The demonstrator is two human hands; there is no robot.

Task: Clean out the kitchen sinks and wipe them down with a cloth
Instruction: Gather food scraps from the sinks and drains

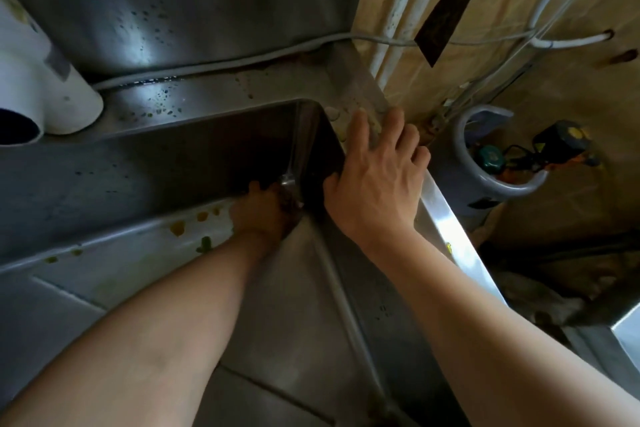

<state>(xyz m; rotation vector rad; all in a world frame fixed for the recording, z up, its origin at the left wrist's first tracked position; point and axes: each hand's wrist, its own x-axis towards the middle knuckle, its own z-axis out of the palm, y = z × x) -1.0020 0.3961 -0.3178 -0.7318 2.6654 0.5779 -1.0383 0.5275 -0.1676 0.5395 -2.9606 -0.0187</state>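
The deep stainless-steel sink basin [214, 156] is seen across the middle of the frame, with yellow and green food scraps [178, 228] on its near ledge. Left of centre, the left hand [261, 215] is reached inside; its grip cannot be made out. The right hand [375, 172] is laid flat, fingers spread, on the rim

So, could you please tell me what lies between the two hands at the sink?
In the head view, a thin stream of water falls between the left hand and the right hand.
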